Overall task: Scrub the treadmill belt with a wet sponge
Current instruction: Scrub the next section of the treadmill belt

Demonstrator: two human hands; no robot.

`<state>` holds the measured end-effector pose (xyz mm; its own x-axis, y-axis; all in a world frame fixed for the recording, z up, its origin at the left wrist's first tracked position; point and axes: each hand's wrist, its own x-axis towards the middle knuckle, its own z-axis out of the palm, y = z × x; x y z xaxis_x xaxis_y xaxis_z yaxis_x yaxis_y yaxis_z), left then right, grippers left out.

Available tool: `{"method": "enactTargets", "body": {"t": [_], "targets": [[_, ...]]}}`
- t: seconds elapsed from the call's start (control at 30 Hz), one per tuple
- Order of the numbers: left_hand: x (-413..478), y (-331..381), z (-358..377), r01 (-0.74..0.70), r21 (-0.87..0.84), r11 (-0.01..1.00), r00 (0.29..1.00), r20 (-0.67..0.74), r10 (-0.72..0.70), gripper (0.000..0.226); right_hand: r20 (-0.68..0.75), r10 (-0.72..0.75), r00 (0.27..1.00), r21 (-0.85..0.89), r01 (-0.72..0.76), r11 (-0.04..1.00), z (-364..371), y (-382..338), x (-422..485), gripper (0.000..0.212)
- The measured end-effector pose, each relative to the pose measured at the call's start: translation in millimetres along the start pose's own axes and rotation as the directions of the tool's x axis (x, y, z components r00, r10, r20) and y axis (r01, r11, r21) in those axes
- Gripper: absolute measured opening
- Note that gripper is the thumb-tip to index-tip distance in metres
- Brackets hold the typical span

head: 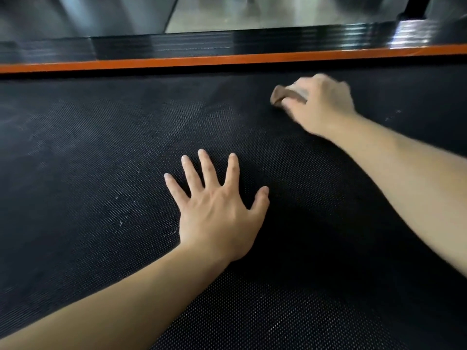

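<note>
Black textured rubber fills almost the whole view: the treadmill belt [88, 173], with pale dusty smears on its left part. An orange strip [227, 60] borders its far edge. The left hand [217, 210] lies flat on the belt near the middle, fingers spread, its grip released. The right hand [321, 104] is farther away, near the orange strip, its grip clenched around a brown sponge [279, 93] that touches the belt. To scrub well, I think the flat hand should stop the belt from sliding, while the sponge makes short overlapping strokes with firm pressure toward the dusty left part.
</note>
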<state>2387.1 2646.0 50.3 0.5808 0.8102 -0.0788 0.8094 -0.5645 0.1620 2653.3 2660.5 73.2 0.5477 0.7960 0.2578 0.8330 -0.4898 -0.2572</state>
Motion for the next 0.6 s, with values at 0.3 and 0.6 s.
{"method": "enactTargets", "body": {"t": [0.3,0.6], "targets": [[-0.2,1.0,-0.6,0.008,0.013,1.0,1.0,0.005,-0.008,0.087,-0.003,-0.043,0.999,0.031,0.043,0.999,16.5,-13.5,27.1,0.036],[-0.6,1.3,0.1,0.002,0.001,1.0,1.0,-0.005,-0.002,0.085,-0.023,0.102,0.995,0.024,-0.101,0.995,22.1,-25.5,49.1,0.034]]}}
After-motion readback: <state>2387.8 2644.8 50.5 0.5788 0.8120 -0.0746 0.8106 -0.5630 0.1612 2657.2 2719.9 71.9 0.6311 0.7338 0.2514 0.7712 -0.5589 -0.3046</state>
